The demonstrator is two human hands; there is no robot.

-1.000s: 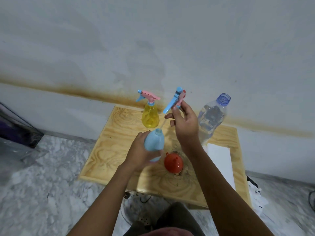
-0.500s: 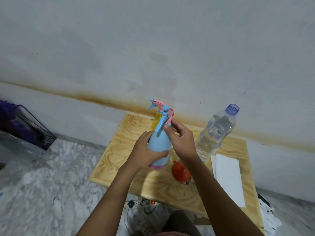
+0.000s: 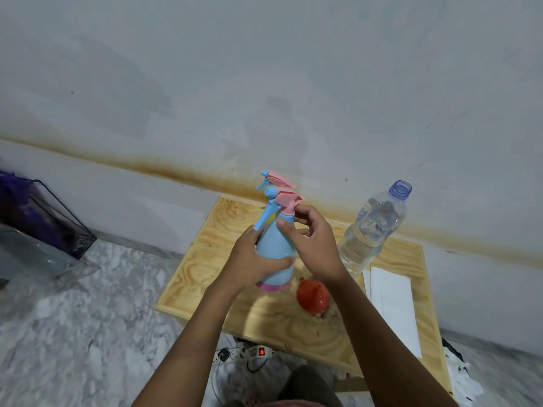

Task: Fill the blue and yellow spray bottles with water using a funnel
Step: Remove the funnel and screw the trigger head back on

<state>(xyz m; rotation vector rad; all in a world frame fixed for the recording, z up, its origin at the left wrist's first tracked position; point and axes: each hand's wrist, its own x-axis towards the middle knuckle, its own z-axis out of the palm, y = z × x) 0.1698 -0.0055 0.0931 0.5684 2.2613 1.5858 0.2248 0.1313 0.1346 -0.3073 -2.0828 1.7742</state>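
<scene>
While our left hand [image 3: 255,259] holds the blue spray bottle [image 3: 276,245] tight round its belly, up over the wooden table [image 3: 293,333], our right hand [image 3: 314,248] pinches the pink ring [image 3: 289,212] under the spray top [image 3: 286,199]. We think the top is being twisted. Keep the bottle straight, turn only the ring, and go slow. The red funnel [image 3: 313,295] lies just right, near us.

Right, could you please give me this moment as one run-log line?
left hand grips blue spray bottle | right hand pinches sprayer collar | funnel on table | water bottle uncapped
</scene>
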